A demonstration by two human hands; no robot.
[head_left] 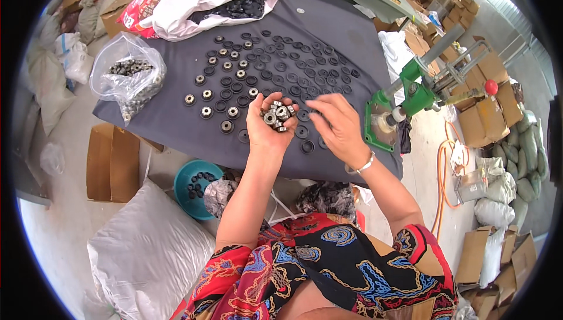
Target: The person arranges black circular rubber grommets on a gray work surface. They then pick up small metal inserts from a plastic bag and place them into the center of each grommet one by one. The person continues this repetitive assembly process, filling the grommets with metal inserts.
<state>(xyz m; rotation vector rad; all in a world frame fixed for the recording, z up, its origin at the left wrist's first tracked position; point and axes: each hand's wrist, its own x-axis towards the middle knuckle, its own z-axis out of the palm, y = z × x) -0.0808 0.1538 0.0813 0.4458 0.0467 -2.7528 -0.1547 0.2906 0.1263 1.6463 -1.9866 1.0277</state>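
My left hand point(268, 135) is cupped palm up over the dark cloth, holding a small heap of shiny metal ball bearings point(275, 115). Just right of it hovers my right hand point(339, 129), thumb and fingers slightly apart, with nothing visible between them. Beyond both hands, many black ring-shaped wheels point(280, 65) lie spread in rough rows on the table point(176, 126). Several wheels on the left side have a metal bearing point(207, 94) seated in the middle; those on the right show none.
A clear plastic bag of bearings point(130, 80) stands at the table's left. Behind it, a white and red sack point(170, 18) holds black parts. A green hand press point(413, 94) with a red knob is at the right edge. Below the table sits a teal basin point(183, 194) with black wheels.
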